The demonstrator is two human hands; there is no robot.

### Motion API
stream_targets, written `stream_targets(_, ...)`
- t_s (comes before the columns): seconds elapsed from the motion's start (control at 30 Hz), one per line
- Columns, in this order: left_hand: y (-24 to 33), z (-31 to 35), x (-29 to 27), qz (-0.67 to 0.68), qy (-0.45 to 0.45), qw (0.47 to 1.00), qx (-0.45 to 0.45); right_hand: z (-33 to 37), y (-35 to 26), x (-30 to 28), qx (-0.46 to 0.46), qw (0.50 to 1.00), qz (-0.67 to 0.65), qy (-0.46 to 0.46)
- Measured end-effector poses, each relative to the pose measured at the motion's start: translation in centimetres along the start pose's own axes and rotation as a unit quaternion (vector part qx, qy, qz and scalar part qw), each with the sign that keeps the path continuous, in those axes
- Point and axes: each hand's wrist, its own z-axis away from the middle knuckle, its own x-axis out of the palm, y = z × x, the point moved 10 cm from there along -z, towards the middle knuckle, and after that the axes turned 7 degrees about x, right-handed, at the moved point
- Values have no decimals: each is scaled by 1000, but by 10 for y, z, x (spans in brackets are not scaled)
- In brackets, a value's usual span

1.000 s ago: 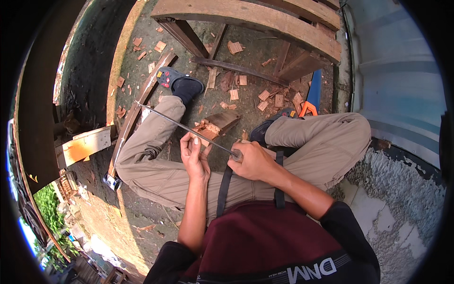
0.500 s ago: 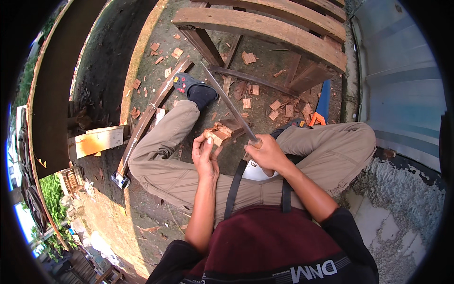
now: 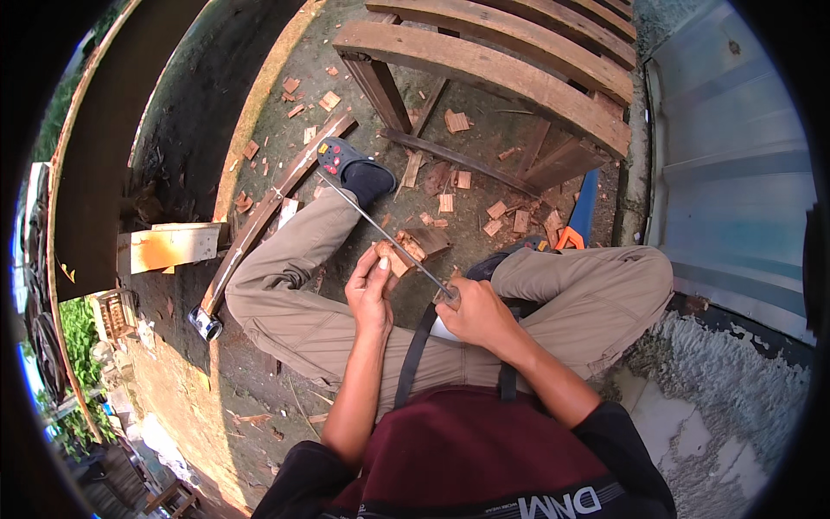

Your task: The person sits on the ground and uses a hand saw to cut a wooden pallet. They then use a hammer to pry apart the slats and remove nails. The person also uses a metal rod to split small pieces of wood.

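Note:
My left hand (image 3: pixel 373 285) is closed on a small block of reddish-brown wood (image 3: pixel 396 261), its thumb pressed on the near side. The block's upper part is rough and splintered. My right hand (image 3: pixel 478 313) wraps round the wooden handle of a long narrow metal blade (image 3: pixel 387 235). This blade slants up and left across the block, seemingly touching it, with its tip near my shoe (image 3: pixel 350 164). It is seen nearly edge-on, so I cannot tell whether it is a knife or a file. A darker brown wooden piece (image 3: pixel 434 240) shows just beyond the block.
A slatted wooden bench (image 3: pixel 484 54) stands ahead. Several wood chips (image 3: pixel 456 121) litter the ground. A handsaw with an orange handle (image 3: pixel 571 237) lies at the right, near a metal sheet wall (image 3: pixel 726 173). Along my left leg lies a wooden bar (image 3: pixel 259 227), a silver-black round object (image 3: pixel 206 323) at its end.
The blade has swung down and left, now lying across the block instead of standing beyond it. My right hand has lowered slightly. My left hand keeps hold of the block.

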Motion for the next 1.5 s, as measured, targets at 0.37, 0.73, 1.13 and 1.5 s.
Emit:
stream_targets(0.37, 21, -11, 71, -237, -105, 940, 224, -24, 47, 34, 188, 813, -459, -303)
stream_targets(0.73, 42, -48, 75, -269, -53, 897, 346, -22, 48, -17, -12, 962, -268, 40)
stream_targets(1.13, 79, -8, 99, -147, -167, 922, 316, 4, -36, -81, -280, 893, -191, 297)
stream_targets(1.5, 111, -23, 129, -50, -162, 930, 327, 41, 47, -114, -236, 799, -356, 424)
